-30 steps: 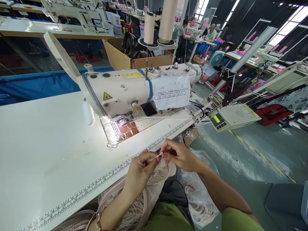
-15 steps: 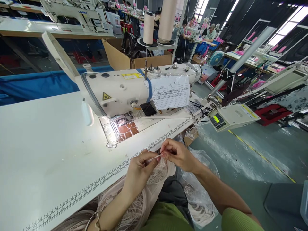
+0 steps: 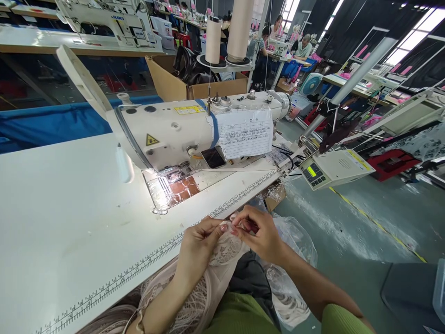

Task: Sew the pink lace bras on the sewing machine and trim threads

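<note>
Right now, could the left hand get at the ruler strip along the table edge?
Probably yes: the left hand looks close to the ruler strip, nothing visible between, though it pinches lace fabric and may need to let go.

Single head-worn cam, looking forward and down across the glossy white worktop [image 3: 69, 199] from its near edge. Pale beige lace fabric [image 3: 226, 249] close, low centre; cream rounded metal sewing machine [image 3: 184, 132] mid-range; open brown cardboard box [image 3: 219, 89] farther, upper centre.
</note>
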`<state>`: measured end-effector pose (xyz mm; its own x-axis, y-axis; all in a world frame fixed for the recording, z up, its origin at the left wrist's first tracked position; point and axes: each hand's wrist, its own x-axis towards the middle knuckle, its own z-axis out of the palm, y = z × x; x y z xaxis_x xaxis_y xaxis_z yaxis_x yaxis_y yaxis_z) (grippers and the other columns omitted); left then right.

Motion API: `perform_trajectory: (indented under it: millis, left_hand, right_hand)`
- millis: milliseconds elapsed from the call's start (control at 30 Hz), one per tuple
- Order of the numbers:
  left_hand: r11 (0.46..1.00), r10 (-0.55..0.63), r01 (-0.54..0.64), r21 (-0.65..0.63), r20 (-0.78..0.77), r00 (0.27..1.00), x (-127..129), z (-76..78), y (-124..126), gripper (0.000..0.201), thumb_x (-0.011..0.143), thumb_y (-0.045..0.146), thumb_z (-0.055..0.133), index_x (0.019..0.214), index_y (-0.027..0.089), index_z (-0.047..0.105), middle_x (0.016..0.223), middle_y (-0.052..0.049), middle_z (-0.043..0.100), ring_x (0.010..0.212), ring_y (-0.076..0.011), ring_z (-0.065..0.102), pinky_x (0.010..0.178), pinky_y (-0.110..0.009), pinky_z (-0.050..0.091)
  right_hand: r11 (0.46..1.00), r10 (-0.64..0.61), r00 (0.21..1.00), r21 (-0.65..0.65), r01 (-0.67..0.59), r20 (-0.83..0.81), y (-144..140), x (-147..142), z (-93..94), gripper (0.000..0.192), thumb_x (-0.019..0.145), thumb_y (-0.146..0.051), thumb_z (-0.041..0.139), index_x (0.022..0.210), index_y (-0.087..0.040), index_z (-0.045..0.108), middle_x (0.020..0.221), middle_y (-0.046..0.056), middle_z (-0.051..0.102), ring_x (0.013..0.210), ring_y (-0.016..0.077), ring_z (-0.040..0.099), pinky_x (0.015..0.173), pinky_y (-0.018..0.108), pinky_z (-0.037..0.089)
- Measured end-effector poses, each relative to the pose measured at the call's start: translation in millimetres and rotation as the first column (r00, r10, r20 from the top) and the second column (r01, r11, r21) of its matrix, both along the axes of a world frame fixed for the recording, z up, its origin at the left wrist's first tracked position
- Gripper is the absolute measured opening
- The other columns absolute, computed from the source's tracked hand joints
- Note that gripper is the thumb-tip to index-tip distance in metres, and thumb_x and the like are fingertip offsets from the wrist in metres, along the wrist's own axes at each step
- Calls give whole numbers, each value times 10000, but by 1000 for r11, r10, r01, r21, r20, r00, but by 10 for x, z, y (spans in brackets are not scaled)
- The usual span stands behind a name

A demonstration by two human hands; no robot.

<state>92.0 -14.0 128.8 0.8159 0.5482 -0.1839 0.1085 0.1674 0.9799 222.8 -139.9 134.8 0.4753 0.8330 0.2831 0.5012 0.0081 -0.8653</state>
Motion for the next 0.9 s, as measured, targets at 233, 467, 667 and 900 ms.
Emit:
perform_trajectory:
  millis: [233, 467, 667, 900]
  left_hand:
    - [1000, 0, 0, 24, 4, 1000, 7, -24, -13, 332, 811, 506, 707, 883, 202, 821, 813, -57, 729, 814, -209, 622, 761, -285, 482]
    - [999, 2, -2, -36, 2, 1000, -14, -29, -12, 322, 753, 498, 773, 874, 203, 824, 821, -48, 733, 826, -209, 639, 771, -272, 481]
    - [1000, 4, -4, -1, 8, 1000, 13, -30, -11, 318, 794, 490, 726, 875, 198, 823, 815, -55, 733, 820, -210, 636, 763, -276, 478]
    - [997, 14, -13, 77, -8, 1000, -11, -64, -24, 299, 812, 458, 685, 879, 199, 818, 798, -58, 719, 806, -217, 630, 754, -293, 478]
  right_hand:
    - [989, -106, 985, 118, 90, 138, 57, -96, -90, 121, 884, -256, 721, 830, -207, 624, 699, -46, 532, 537, 67, 429, 542, 199, 380]
    - [988, -138, 990, 78, 136, 33, 81, -149, -77, 119, 832, -255, 763, 872, -205, 663, 627, -76, 451, 523, 70, 416, 523, 194, 365]
    - [991, -131, 990, 15, 132, -47, 92, -154, -91, 166, 831, -286, 749, 786, -193, 619, 611, -75, 443, 518, 68, 380, 512, 197, 331]
    - [990, -140, 989, 0, 140, -50, 74, -149, -93, 204, 912, -312, 643, 758, -186, 597, 576, -69, 423, 511, 79, 373, 508, 220, 303]
